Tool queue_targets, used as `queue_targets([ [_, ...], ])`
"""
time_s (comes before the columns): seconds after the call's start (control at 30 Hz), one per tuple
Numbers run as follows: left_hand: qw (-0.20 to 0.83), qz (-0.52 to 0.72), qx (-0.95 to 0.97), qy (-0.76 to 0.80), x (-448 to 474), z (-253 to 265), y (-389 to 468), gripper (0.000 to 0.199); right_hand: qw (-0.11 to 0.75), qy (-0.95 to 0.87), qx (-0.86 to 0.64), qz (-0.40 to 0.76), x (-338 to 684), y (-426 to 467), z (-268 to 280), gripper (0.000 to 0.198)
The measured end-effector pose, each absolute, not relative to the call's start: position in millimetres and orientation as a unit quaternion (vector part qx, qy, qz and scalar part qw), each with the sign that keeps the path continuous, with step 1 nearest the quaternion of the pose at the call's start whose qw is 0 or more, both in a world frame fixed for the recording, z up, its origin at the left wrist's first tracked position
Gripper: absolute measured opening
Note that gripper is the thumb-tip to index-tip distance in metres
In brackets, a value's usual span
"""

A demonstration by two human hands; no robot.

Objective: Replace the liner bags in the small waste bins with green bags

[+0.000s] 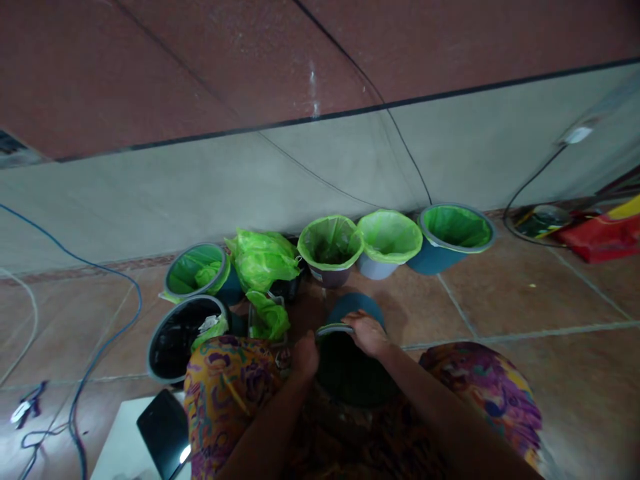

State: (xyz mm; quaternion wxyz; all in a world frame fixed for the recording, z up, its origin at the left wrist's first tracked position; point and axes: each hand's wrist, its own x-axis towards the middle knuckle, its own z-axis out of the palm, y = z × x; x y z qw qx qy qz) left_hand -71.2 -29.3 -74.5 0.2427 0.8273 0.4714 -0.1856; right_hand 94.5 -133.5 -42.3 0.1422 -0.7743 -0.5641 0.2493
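A blue trash bin point(356, 305) is tilted toward me between my knees, its mouth facing me and its inside dark green. My right hand point(369, 335) is closed over the rim at the top right, fingers on the outer side. On the left side of the same rim, my left hand point(306, 357) grips with its fingers mostly hidden. A thin light green edge shows along the grey rim; how far a liner reaches inside is too dark to tell. Just left of my left hand, a small clear container point(281, 327) holds a crumpled green bag point(270, 316).
Along the wall stand a brown lined bin point(330, 275), a white one point(377, 268), a blue one point(435, 259) and a pile of green bags point(263, 260). Leftward are a lined bin point(197, 270), a black-lined bin point(187, 333), a phone point(163, 430) and a blue cable point(107, 350).
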Motion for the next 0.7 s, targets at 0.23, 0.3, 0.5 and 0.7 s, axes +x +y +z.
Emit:
queue_targets([
  [0.23, 0.286, -0.099, 0.794, 0.527, -71.1, -87.8, -24.0, 0.038, 0.203, -0.401, -0.869, 0.205, 125.8, -139.2, -56.8, 0.023],
  [0.3, 0.293, -0.085, 0.772, 0.557, -71.1, -90.5, -17.2, 0.034, 0.236, -0.292, -0.901, 0.217, 133.6, -144.1, -70.1, 0.028],
  [0.5, 0.272, -0.060, 0.772, 0.572, -65.6, -91.0, 0.4, 0.035, 0.341, -0.171, -0.877, 0.292, 141.7, -159.7, -110.7, 0.039],
  [0.7, 0.305, -0.090, 0.744, 0.588, -59.2, -94.0, -1.1, 0.032, 0.267, -0.230, -0.928, 0.119, 134.2, -152.0, -94.4, 0.043],
])
